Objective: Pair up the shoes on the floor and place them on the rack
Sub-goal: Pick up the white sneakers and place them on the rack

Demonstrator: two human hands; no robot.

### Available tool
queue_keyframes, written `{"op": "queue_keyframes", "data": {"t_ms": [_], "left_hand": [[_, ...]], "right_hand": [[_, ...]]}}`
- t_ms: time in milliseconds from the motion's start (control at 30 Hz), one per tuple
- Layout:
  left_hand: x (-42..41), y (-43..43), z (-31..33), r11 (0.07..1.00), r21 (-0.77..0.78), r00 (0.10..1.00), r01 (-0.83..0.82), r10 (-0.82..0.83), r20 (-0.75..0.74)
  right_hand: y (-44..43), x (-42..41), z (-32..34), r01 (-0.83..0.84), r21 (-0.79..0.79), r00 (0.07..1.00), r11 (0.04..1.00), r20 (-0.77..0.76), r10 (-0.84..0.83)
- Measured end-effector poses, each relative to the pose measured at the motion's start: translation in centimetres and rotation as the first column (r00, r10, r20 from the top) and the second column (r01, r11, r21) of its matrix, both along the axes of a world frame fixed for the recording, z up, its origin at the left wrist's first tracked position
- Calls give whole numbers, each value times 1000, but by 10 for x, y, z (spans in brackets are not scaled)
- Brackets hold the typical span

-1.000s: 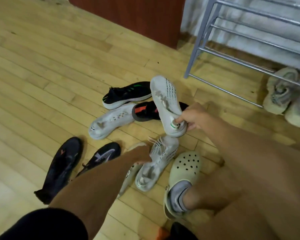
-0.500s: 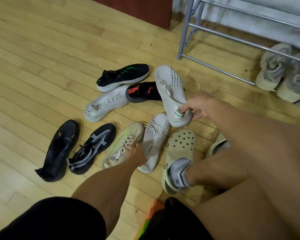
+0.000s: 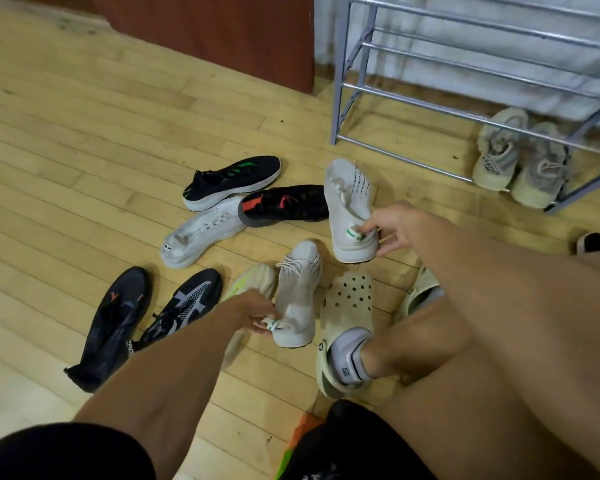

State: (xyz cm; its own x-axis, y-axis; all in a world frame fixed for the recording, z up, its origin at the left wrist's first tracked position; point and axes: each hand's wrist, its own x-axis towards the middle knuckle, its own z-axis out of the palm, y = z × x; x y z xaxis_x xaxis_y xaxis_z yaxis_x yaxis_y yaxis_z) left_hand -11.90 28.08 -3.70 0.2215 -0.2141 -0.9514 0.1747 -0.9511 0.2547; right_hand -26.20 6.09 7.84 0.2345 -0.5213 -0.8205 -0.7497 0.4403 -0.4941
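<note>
My right hand grips the heel of a white knit sneaker, holding it toe-up above the floor. Its matching white sneaker lies on the floor, and my left hand pinches its heel tab. Loose shoes surround them: a black sneaker with green stripes, a black-and-red shoe, a plain white sneaker, a dark shoe, a black-and-grey sneaker and a beige-yellow shoe half hidden by my left arm. The grey metal rack stands at the back right.
A pair of beige-grey sneakers sits on the rack's lowest level at the right. My feet in beige perforated clogs rest just right of the pile. A brown cabinet stands behind the shoes. Wood floor extends to the left.
My left hand has moved from the beige-yellow shoe to the heel tab of the white sneaker on the floor and closed on it. The right hand keeps holding the other white sneaker.
</note>
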Motion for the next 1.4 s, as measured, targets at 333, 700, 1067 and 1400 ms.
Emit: {"op": "queue_keyframes", "data": {"t_ms": [333,700,1067,1400], "left_hand": [[-15,-27,33,932,-117,891,-343,283,-354],[15,-139,75,898,-420,972,-128,199,128],[31,-333,24,861,-506,953,-50,193,235],[58,-468,-37,824,-563,928,70,154,340]], "right_hand": [[-9,-5,4,101,13,995,995,14,-101],[-57,-8,-6,271,8,962,962,13,-271],[-196,-10,-61,428,-146,901,892,-1,-433],[-300,4,-144,478,-148,876,866,156,-457]]}}
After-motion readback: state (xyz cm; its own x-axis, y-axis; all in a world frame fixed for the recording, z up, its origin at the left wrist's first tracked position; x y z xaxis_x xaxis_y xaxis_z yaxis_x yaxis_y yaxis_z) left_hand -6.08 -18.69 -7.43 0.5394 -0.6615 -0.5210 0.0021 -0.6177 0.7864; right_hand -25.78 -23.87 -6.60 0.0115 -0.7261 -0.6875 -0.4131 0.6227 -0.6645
